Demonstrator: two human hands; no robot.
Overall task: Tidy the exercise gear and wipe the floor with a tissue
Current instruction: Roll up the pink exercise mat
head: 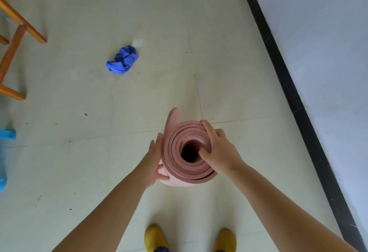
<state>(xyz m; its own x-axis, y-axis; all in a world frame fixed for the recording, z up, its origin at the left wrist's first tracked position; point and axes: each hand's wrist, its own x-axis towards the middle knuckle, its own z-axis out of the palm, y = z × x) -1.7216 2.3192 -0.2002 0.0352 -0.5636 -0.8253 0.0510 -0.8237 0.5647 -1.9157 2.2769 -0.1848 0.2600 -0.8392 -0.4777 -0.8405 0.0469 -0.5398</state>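
Your left hand (157, 159) lies flat against the left side of the rolled pink yoga mat (180, 170), fingers straight and pointing away from you, thumb hooked under the lower outer layer, so it presses and steadies the roll and does not close round it. Your right hand (218, 152) sits on the roll's upper end, thumb dipped into the dark hollow core and the other fingers curled over the coiled layers at the right rim, pinching that edge between them. Both forearms reach forward and down from the bottom corners of the view, and the mat stands on end on the floor tiles (239, 72) straight ahead of your yellow shoes (154, 236), its loose outer flap sticking up at the far side. At the far left, an orange wooden chair frame (12, 48) stands by the edge, with a light blue plastic object (6, 135) below it, cut off by the frame so you cannot tell what it is. Further out, left of centre, a crumpled blue cloth (122, 61) lies on the tiles, just beside a pale round mark (137, 43). There is open floor between the chair and the mat, and between the cloth and the mat. To the right, a black skirting strip (288, 84) runs diagonally where the floor meets the pale wall (328, 42), with a narrower stretch of bare tile between it and the roll.
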